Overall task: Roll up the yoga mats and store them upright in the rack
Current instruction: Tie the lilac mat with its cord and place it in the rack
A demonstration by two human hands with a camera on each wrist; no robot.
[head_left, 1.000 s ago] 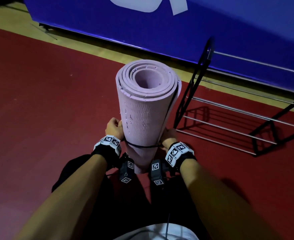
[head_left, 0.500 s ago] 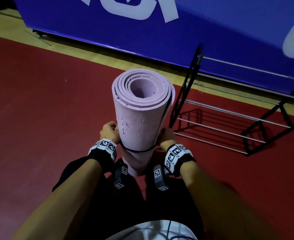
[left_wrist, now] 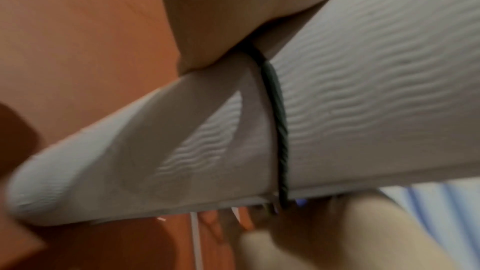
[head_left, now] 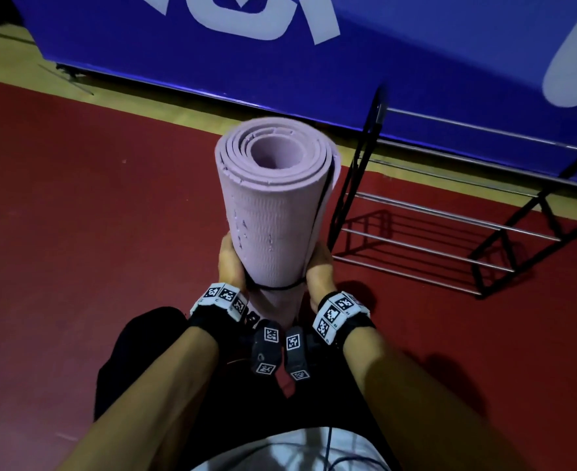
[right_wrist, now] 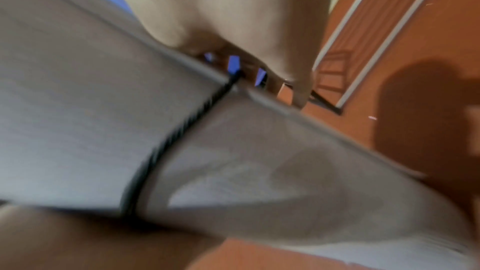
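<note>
Rolling done for this mat (head_left: 273, 212): wound into a tight lilac cylinder and bound by a thin black cord (head_left: 276, 287) low on the roll, with a strand running up its right side. Held upright, off the floor (head_left: 93, 205), in front of the body and just left of the rack (head_left: 426, 229). Left hand (head_left: 230, 263) curled round the lower left of the roll, right hand (head_left: 318, 270) curled round the lower right, both grips wrapped on the mat at about the height of the cord. Close views from both wrists show the cord biting into the ribbed surface, a palm pressed against the roll on each side; fingertips mostly hidden behind it.

Storage not yet done. Rack stands to the right, against the blue board (head_left: 314, 62) at the far side, its metal rails bare in the part visible; right end cut off by the frame, so contents there cannot be told. No other mats in view, so how many remain cannot be judged. Left, by the look of it: carry the roll rightward over the near rails, lower its bottom end between them, and let it stand on end.
</note>
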